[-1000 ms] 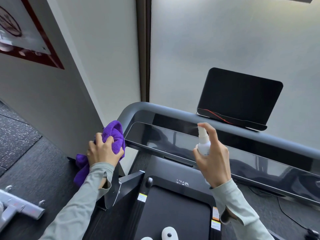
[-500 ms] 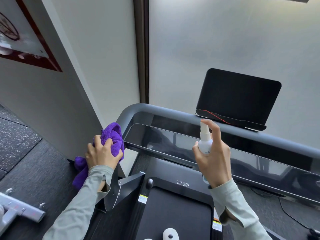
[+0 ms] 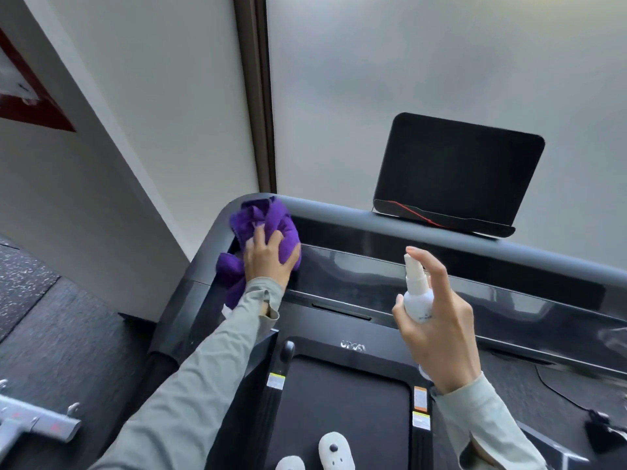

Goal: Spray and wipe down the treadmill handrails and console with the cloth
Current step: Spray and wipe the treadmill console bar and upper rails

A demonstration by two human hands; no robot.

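At the rounded left corner of the grey handrail [image 3: 339,206], the left hand [image 3: 268,259] presses a bunched purple cloth [image 3: 268,220] — soft, fleecy, crumpled — onto the glossy dark console [image 3: 441,293]. Well to its right, the right hand [image 3: 437,320] grips a small white plastic spray bottle [image 3: 418,296] upright, forefinger on the nozzle — aimed away toward the console.

A frosted, evenly lit window pane [image 3: 424,79] fills the far side. Left of it runs a dark vertical frame post [image 3: 254,96], then a pale wall [image 3: 152,79] bearing a red-framed picture [image 3: 23,96]. Below that wall lies dark speckled flooring [image 3: 51,334].
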